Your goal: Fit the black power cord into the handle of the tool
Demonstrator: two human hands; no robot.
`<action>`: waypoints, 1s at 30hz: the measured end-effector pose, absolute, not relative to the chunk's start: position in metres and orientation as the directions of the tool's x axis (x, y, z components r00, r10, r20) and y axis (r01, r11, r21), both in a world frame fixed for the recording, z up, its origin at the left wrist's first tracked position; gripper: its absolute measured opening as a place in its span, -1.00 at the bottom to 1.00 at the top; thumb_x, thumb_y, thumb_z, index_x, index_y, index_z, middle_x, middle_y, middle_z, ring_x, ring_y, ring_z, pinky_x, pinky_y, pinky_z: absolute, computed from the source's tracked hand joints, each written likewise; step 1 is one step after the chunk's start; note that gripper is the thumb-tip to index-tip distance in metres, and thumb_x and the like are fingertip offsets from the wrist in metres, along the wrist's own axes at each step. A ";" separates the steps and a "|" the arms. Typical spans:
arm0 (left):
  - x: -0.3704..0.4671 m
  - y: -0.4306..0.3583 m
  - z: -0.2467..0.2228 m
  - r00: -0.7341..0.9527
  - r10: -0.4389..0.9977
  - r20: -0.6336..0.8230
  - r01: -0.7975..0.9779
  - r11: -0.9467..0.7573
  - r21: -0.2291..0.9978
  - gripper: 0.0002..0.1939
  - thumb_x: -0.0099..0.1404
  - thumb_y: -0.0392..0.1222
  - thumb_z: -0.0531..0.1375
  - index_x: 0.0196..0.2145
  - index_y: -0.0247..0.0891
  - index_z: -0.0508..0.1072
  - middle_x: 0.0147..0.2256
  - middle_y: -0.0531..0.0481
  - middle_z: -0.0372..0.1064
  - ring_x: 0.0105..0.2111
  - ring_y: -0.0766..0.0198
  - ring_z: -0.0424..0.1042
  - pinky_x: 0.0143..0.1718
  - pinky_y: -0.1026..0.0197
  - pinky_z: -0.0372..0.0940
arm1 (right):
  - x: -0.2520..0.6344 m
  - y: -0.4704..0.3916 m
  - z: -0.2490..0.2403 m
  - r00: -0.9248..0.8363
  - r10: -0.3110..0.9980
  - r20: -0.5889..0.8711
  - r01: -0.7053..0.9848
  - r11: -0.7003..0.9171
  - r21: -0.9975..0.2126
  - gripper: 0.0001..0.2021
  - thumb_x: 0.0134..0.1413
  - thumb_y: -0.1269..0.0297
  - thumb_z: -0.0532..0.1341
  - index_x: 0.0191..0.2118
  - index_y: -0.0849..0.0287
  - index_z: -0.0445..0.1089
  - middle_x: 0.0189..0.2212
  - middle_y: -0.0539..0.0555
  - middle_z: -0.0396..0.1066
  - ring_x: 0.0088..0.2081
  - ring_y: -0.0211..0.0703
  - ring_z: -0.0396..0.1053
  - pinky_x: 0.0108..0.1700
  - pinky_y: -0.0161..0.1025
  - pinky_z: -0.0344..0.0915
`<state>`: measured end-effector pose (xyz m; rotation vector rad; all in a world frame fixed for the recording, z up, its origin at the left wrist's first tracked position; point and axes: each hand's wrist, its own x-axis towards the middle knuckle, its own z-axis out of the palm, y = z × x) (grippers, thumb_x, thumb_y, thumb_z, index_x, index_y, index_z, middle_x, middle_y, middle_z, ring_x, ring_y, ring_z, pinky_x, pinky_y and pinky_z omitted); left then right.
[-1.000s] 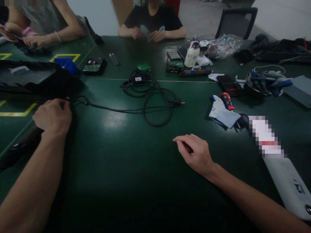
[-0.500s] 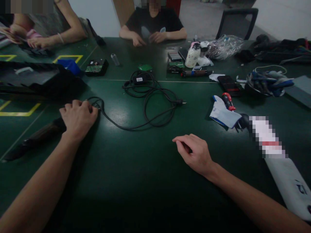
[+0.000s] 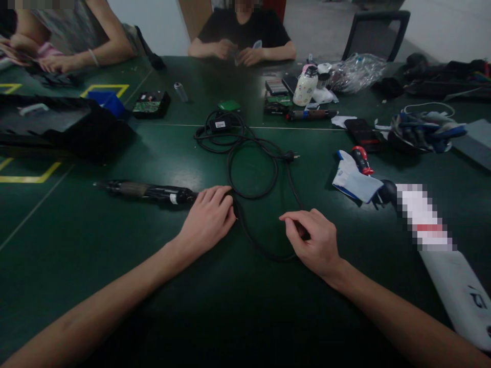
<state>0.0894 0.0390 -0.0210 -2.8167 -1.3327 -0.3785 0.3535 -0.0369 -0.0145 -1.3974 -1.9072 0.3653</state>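
A long black electric screwdriver (image 3: 153, 192) lies on the green table (image 3: 172, 317), its tip pointing left. My left hand (image 3: 209, 212) is closed around its cable end, fingers bent over the top. From there a black cable (image 3: 253, 197) loops across the table to a small black box with a white label (image 3: 220, 124) and a plug (image 3: 290, 156). My right hand (image 3: 312, 235) rests to the right with its fingers curled together, over part of the cable; what they hold, if anything, is hidden.
A black tray (image 3: 57, 125) stands at the left. Right of my hands are a glove (image 3: 355, 179), a red screwdriver (image 3: 361, 159) and a robotic arm (image 3: 448, 281). Two people sit opposite, near a bottle (image 3: 306, 87) and circuit boards (image 3: 150, 105).
My left hand has moved right, bringing the electric screwdriver along and turning it nearly level. The cable has shifted right, under my right hand, which has moved slightly right.
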 end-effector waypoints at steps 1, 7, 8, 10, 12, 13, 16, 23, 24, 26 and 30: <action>0.094 0.031 -0.020 0.637 0.741 0.212 0.735 -0.667 0.119 -0.81 0.42 -0.21 0.05 -0.12 -0.24 0.42 0.16 -0.21 0.31 0.16 -0.08 0.28 0.16 -0.21 0.25 | 0.354 -0.036 -0.014 -0.110 0.915 0.388 0.712 0.345 -0.611 -0.84 0.31 0.32 0.17 -0.18 0.12 0.52 -0.38 0.01 0.54 -0.45 -0.20 0.38 -0.29 -0.15 0.22; 0.116 -0.009 -0.018 0.782 0.602 0.160 0.574 -0.796 0.191 -0.80 0.44 -0.18 0.06 -0.11 -0.27 0.45 0.21 -0.15 0.30 0.27 -0.01 0.21 0.39 -0.27 0.01 | 0.356 -0.031 -0.014 0.024 0.951 0.310 0.751 0.187 -0.633 -0.84 0.33 0.29 0.16 -0.19 0.09 0.52 -0.42 -0.01 0.52 -0.43 -0.18 0.38 -0.27 -0.16 0.24; 0.118 -0.014 -0.019 0.802 0.577 0.156 0.547 -0.813 0.199 -0.79 0.44 -0.18 0.07 -0.11 -0.27 0.45 0.21 -0.14 0.30 0.28 0.00 0.20 0.41 -0.28 -0.04 | 0.356 -0.030 -0.015 0.028 0.953 0.300 0.751 0.178 -0.636 -0.83 0.33 0.29 0.16 -0.19 0.09 0.52 -0.41 -0.01 0.53 -0.42 -0.18 0.39 -0.27 -0.16 0.25; 0.122 -0.025 -0.022 0.833 0.528 0.164 0.494 -0.844 0.211 -0.79 0.43 -0.15 0.09 -0.13 -0.26 0.47 0.21 -0.13 0.31 0.30 0.00 0.19 0.43 -0.31 -0.10 | 0.356 -0.030 -0.017 0.033 0.957 0.288 0.751 0.167 -0.639 -0.83 0.33 0.29 0.16 -0.19 0.08 0.52 -0.38 0.00 0.54 -0.40 -0.16 0.41 -0.27 -0.17 0.25; 0.124 -0.036 -0.026 0.855 0.483 0.192 0.443 -0.870 0.214 -0.80 0.40 -0.12 0.13 -0.15 -0.24 0.49 0.20 -0.11 0.33 0.30 -0.01 0.20 0.43 -0.33 -0.13 | 0.356 -0.029 -0.019 0.040 0.959 0.281 0.748 0.158 -0.645 -0.83 0.32 0.29 0.16 -0.19 0.08 0.53 -0.38 0.00 0.55 -0.40 -0.15 0.42 -0.28 -0.17 0.26; 0.125 -0.041 -0.028 0.866 0.457 0.204 0.416 -0.884 0.213 -0.80 0.40 -0.11 0.14 -0.15 -0.23 0.50 0.20 -0.10 0.34 0.29 -0.02 0.20 0.44 -0.34 -0.15 | 0.356 -0.029 -0.019 0.041 0.960 0.277 0.745 0.156 -0.649 -0.83 0.32 0.29 0.16 -0.19 0.08 0.53 -0.40 -0.01 0.54 -0.40 -0.15 0.42 -0.29 -0.18 0.26; 0.129 -0.052 -0.031 0.896 0.384 0.225 0.340 -0.917 0.210 -0.79 0.40 -0.11 0.13 -0.13 -0.20 0.51 0.20 -0.06 0.34 0.30 -0.01 0.20 0.44 -0.36 -0.17 | 0.355 -0.028 -0.019 0.031 0.962 0.270 0.742 0.159 -0.652 -0.83 0.32 0.28 0.16 -0.21 0.08 0.53 -0.43 -0.02 0.53 -0.42 -0.16 0.42 -0.31 -0.19 0.25; 0.120 -0.036 -0.020 0.926 0.285 0.246 0.239 -0.950 0.200 -0.76 0.39 -0.11 0.12 -0.14 -0.26 0.52 0.14 -0.12 0.39 0.21 0.02 0.30 0.44 -0.21 -0.06 | 0.353 -0.029 -0.015 0.020 0.969 0.246 0.752 0.148 -0.642 -0.83 0.32 0.29 0.17 -0.21 0.08 0.53 -0.43 -0.04 0.52 -0.43 -0.19 0.39 -0.29 -0.19 0.20; 0.116 -0.029 -0.018 0.931 0.266 0.250 0.224 -0.957 0.186 -0.76 0.38 -0.11 0.12 -0.16 -0.26 0.52 0.10 -0.13 0.42 0.18 0.02 0.33 0.42 -0.19 -0.02 | 0.353 -0.029 -0.014 0.017 0.969 0.245 0.755 0.148 -0.639 -0.83 0.32 0.29 0.17 -0.21 0.08 0.53 -0.43 -0.04 0.52 -0.43 -0.19 0.38 -0.28 -0.19 0.20; 0.105 -0.014 -0.015 0.952 0.200 0.232 0.171 -0.975 0.139 -0.78 0.36 -0.12 0.13 -0.18 -0.23 0.53 0.03 -0.12 0.46 0.10 0.04 0.38 0.36 -0.13 0.09 | 0.354 -0.030 -0.015 0.002 0.971 0.240 0.757 0.155 -0.635 -0.83 0.32 0.29 0.17 -0.21 0.07 0.53 -0.43 -0.05 0.52 -0.43 -0.20 0.37 -0.27 -0.18 0.18; 0.088 0.011 -0.003 0.989 0.066 0.133 0.056 -0.995 0.079 -0.79 0.36 -0.12 0.11 -0.18 -0.15 0.52 0.03 -0.08 0.46 0.04 0.08 0.41 0.23 -0.02 0.22 | 0.358 -0.032 -0.016 -0.016 0.975 0.221 0.760 0.156 -0.631 -0.84 0.33 0.29 0.16 -0.20 0.06 0.52 -0.43 -0.07 0.50 -0.44 -0.21 0.36 -0.22 -0.16 0.16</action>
